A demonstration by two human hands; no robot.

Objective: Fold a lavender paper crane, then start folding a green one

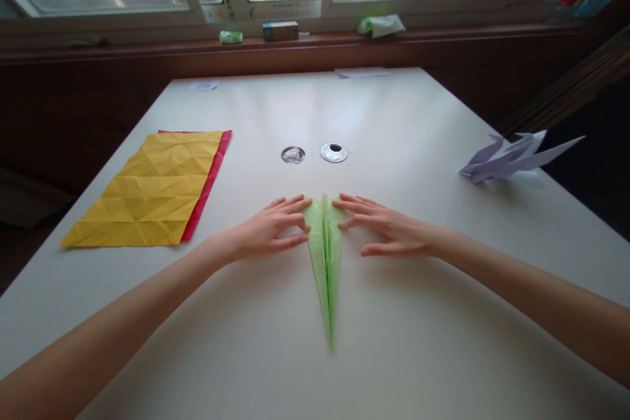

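A folded green origami paper point(322, 256) lies on the white table point(275, 341), its long narrow point towards me and its wide end away. Layered pleats run down its middle. On its upper left edge rest the fingertips of my left hand point(283, 226), fingers spread, thumb beside the paper. My right hand point(381, 226) touches the upper right edge with its fingertips, its thumb stretched out over the table. Neither hand is closed around the paper.
Creased yellow paper point(147, 190) overlaps a red sheet point(207, 190) at left. At right stands a lilac folded paper figure point(512, 157). Two round metal fittings point(293, 155) point(333, 152) sit in the tabletop. A small box point(280, 31) and packets lie on the window sill point(325, 42).
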